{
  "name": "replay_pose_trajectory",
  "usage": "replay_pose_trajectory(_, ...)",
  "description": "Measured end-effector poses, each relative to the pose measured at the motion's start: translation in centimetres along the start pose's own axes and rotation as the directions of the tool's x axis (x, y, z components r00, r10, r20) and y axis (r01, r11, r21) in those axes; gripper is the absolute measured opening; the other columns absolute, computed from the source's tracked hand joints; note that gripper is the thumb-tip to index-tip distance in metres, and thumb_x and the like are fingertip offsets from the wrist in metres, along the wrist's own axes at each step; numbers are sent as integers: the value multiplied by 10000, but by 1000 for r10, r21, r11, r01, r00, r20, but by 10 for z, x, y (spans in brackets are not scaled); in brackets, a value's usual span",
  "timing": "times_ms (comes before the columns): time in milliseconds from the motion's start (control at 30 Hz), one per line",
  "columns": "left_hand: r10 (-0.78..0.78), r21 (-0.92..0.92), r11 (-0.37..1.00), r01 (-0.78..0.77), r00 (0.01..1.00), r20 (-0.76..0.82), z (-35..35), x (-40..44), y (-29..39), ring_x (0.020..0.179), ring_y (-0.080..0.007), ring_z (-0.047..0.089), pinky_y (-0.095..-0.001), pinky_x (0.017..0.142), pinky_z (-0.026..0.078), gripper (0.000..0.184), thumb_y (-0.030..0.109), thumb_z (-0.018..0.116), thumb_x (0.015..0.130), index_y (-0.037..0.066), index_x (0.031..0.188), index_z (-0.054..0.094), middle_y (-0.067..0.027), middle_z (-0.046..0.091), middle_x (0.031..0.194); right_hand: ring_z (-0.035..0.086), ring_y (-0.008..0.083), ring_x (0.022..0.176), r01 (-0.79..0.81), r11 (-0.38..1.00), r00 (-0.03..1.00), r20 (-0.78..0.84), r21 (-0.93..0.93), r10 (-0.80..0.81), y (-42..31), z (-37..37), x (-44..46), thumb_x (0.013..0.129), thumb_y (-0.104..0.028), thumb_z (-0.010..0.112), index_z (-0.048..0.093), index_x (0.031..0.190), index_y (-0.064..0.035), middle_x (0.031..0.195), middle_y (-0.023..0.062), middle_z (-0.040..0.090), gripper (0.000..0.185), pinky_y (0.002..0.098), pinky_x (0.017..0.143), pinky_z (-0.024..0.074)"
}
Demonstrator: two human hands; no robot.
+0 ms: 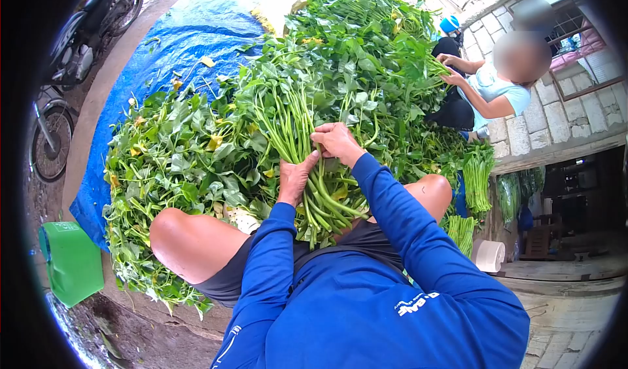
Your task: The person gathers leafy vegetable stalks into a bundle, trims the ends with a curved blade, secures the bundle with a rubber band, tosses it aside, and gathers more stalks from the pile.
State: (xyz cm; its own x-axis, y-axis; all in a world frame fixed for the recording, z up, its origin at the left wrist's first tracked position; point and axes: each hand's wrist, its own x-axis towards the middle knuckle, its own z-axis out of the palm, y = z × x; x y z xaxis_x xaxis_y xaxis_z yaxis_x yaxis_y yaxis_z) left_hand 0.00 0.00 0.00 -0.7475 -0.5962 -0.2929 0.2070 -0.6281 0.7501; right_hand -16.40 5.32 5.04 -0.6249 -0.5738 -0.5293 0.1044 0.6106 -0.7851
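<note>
Fingers of the left hand [294, 179] wrap a bunch of green stems [290, 130] between the knees [175, 233]; the right hand's [337, 142] fingers curl against it, exact hold unclear. Some bundles [479, 178] at right look already gathered; the broad leafy heap [186, 150] lies loose.

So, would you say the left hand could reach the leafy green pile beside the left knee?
Probably yes: the leafy green pile lies close by, nothing visibly between, though the left hand holds a bundle of long green stems.
</note>
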Motion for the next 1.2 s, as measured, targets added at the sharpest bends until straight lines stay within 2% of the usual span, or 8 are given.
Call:
replay_pose_trajectory(333,-78,124,989,80,997,-20,-11,6,-17,959,-167,741,-343,836,627,466,109,869,883,5,1304,700,-73,765,1157,698,168,865,436,885,895,187,-166,-406,43,10,26,1000,-248,720,755,1238,23,1013,76,764,362,344,774,615)
replay_pose_trajectory(467,-408,52,908,416,905,-116,-16,-7,-8,753,-201,745,-362,696,637,303,134,834,867,-46,1100,762,-100,781,942,748,314,924,133,975,968,234,-178,-89,27,16,8,956,-252,690,771,1128,-17,1068,186,783,302,393,846,598)
replay_pose_trajectory(500,-398,29,914,404,910,-118,-12,-7,1,748,-193,735,-358,705,632,291,116,837,855,-53,1080,763,-107,777,930,736,396,891,607,589,769,207,-533,-605,34,10,8,924,-281,682,762,1064,-10,1009,214,772,315,461,806,591)
replay_pose_trajectory(567,-300,68,948,310,945,-133,-15,-4,-3,740,-182,722,-347,687,616,267,119,841,853,-36,1056,764,-92,768,919,728,418,866,520,656,783,-1,-548,-621,11,-4,-33,918,-348,666,761,1043,-3,984,234,757,379,493,785,577)
replay_pose_trajectory(700,-136,35,989,144,977,-164,-13,6,11,736,-162,700,-331,658,586,248,115,844,858,1,1059,753,-55,748,924,719,363,961,290,650,931,363,-703,-22,-12,-25,-142,948,-297,684,744,1046,22,1023,223,731,340,445,853,558)
replay_pose_trajectory(933,121,-45,990,-130,979,-167,-9,4,47,909,-168,724,-325,852,618,333,78,800,906,-7,1209,690,-60,732,1073,726,341,845,616,719,772,65,-323,-632,34,-26,-165,962,-177,691,755,1104,39,953,198,732,266,406,783,578)
replay_pose_trajectory(1067,194,17,981,-194,960,-200,-11,1,58,876,-181,727,-332,815,633,287,102,787,926,4,1177,687,-76,723,1043,732,366,787,554,781,815,-5,-288,-580,26,-21,-165,895,-154,631,771,994,22,895,207,756,246,445,758,584)
replay_pose_trajectory(1200,301,143,951,-275,930,-212,5,-17,63,905,-180,712,-330,841,612,437,68,820,889,-18,1282,650,-72,712,1082,736,443,872,359,741,920,348,-567,-180,5,-4,-164,841,-226,606,789,959,-42,960,248,760,285,517,828,581)
